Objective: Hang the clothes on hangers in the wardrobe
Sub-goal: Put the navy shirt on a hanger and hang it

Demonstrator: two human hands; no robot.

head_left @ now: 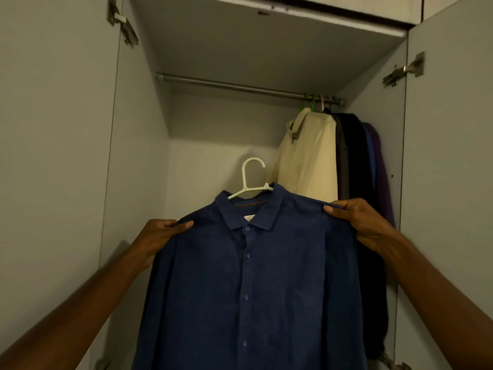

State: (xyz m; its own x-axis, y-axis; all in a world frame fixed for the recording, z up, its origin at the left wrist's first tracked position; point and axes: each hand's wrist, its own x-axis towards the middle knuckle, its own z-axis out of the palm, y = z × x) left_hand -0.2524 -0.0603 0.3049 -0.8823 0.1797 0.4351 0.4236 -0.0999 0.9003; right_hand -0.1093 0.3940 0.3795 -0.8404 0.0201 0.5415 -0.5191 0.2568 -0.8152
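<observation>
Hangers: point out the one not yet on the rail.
The white hanger inside the navy shirt, held below the rail; the green hangers hook over it.

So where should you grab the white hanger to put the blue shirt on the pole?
Probably the neck of the white hanger, just under the hook, reached from above the blue shirt collar. The hook pokes up free there; the shirt hides the arms.

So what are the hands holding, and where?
The blue shirt, on a white hanger. The left hand pinches one shoulder, the right hand the other.
</observation>
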